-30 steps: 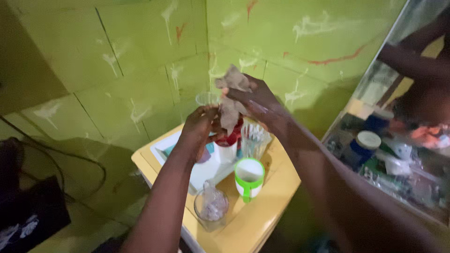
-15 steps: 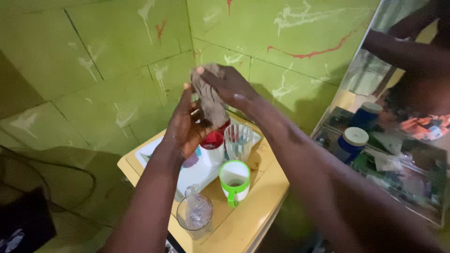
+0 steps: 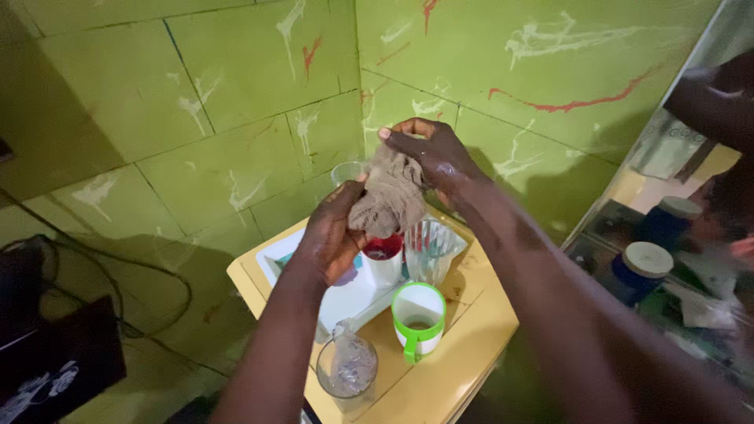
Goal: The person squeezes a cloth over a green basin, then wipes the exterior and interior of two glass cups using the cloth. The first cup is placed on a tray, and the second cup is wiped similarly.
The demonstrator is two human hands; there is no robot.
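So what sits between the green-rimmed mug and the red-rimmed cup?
Nothing: in the head view, only bare white tray separates the green-rimmed mug from the red-rimmed cup.

Green tiled walls (image 3: 236,94), yellow table (image 3: 463,345)

One view only, head-worn, looking down and forward over the person's own forearms. Faces a corner of green tiled wall (image 3: 236,102); a small yellow table (image 3: 463,345) sits in lower centre, close below. Left hand (image 3: 334,235) and right hand (image 3: 432,153) meet mid-frame, near the lens, at roughly chest height. Mirror (image 3: 675,220) cuts in at the right edge, floor and dark cables at lower left. No second view to overlap
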